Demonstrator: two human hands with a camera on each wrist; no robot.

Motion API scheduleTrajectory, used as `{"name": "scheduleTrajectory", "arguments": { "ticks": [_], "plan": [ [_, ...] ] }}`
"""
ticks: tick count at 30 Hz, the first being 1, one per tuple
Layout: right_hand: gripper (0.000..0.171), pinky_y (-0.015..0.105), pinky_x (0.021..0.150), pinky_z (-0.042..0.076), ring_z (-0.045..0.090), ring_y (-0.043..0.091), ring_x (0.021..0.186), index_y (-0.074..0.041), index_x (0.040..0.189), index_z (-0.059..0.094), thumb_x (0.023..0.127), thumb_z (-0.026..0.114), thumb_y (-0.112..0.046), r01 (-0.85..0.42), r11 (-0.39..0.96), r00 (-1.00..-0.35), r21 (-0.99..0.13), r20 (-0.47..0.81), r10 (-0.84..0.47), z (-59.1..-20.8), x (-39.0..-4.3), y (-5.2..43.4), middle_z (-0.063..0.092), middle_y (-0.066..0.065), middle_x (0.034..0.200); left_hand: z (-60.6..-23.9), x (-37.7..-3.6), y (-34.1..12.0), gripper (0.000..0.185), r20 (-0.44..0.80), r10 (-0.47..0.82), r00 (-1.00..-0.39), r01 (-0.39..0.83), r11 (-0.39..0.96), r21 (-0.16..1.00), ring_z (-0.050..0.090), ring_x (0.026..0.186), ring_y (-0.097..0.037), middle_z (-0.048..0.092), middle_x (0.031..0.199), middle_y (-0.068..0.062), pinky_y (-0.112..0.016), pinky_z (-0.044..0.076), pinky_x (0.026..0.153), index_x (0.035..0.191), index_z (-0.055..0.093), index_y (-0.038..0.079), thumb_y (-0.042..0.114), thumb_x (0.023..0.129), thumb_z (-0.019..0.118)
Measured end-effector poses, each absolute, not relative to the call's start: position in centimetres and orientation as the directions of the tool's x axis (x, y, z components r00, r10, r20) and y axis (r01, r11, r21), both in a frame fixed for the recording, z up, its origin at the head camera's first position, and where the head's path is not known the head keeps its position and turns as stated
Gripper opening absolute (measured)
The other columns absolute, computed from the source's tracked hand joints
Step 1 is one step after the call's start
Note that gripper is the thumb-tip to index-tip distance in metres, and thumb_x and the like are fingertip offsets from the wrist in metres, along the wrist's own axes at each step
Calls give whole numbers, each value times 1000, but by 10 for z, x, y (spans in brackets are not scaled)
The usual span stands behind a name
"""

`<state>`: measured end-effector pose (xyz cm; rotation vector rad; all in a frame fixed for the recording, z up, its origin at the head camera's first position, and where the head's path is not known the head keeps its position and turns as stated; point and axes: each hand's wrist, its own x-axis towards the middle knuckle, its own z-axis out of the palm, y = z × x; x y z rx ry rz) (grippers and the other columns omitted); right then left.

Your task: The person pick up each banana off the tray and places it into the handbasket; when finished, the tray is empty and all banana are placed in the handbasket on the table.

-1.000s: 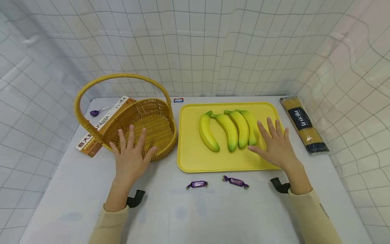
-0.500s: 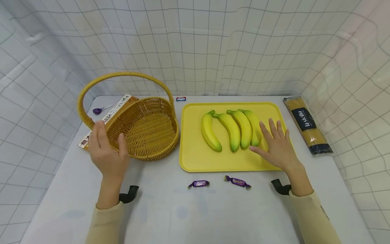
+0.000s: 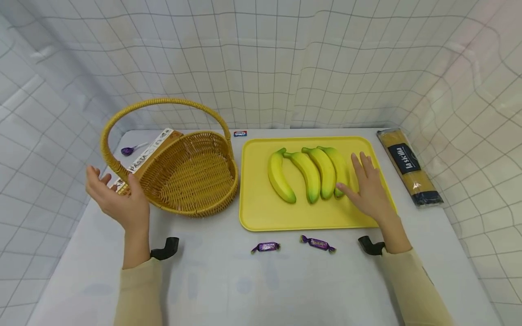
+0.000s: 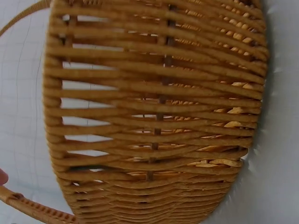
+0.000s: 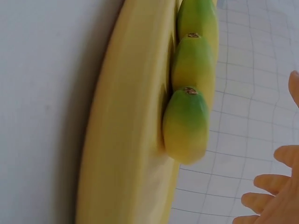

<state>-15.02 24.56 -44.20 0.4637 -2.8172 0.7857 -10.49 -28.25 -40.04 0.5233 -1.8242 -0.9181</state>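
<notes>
Left hand (image 3: 118, 201): hovering with fingers spread loosely, holding nothing, just beside the woven yellow wicker basket (image 3: 191, 174) on the worktop.
Right hand (image 3: 369, 192): lying flat, fingers straight, touching the rightmost yellow-green banana (image 3: 338, 170) on the yellow plastic tray (image 3: 261, 213).

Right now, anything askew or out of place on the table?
The wicker basket sits tilted, its far-left side propped on the pasta box lying partly under it. Two purple candies lie loose off the yellow tray. Nothing spilled or damaged.

By my fingers: golden-brown woven basket (image 3: 191, 174), bright yellow tray (image 3: 261, 213), yellow bananas (image 3: 310, 172) with green tips, purple-wrapped candies (image 3: 265, 246) on my pale grey surface (image 3: 261, 285).
</notes>
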Motion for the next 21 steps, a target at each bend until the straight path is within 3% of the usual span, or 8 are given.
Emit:
{"name": "scheduleTrajectory", "arguments": {
  "ticks": [4,8,15,21],
  "plan": [
    [87,69,112,12,9,49,146,-10,158,11,94,60,-44,-316,761,-945,-567,257,-202,-448,-158,243,8,24,162,-406,-109,-292,58,456,-746,-485,-1,522,853,50,112,-6,50,139,0,-20,39,88,147,40,15,21,93,58],
    [86,67,113,16,12,45,148,-12,158,8,95,60,-38,-262,712,-963,-652,228,-146,-452,-164,242,8,20,163,-412,-113,-297,47,389,-766,-513,-35,471,881,52,105,-1,59,131,-1,-20,42,85,141,51,19,20,95,58],
    [86,65,113,20,18,46,146,-17,158,4,96,60,-36,-126,636,-990,-762,139,-29,-459,-171,245,12,20,162,-420,-121,-298,28,405,-752,-520,-28,489,872,55,88,3,68,108,-7,-13,46,76,121,67,8,18,97,57],
    [87,62,112,25,20,46,145,-13,158,3,96,60,-36,-64,593,-997,-803,74,-7,-463,-174,246,10,21,162,-425,-124,-299,27,403,-758,-513,-27,483,875,53,84,7,69,110,-14,-11,44,72,120,67,4,13,97,56]
  ]
}}
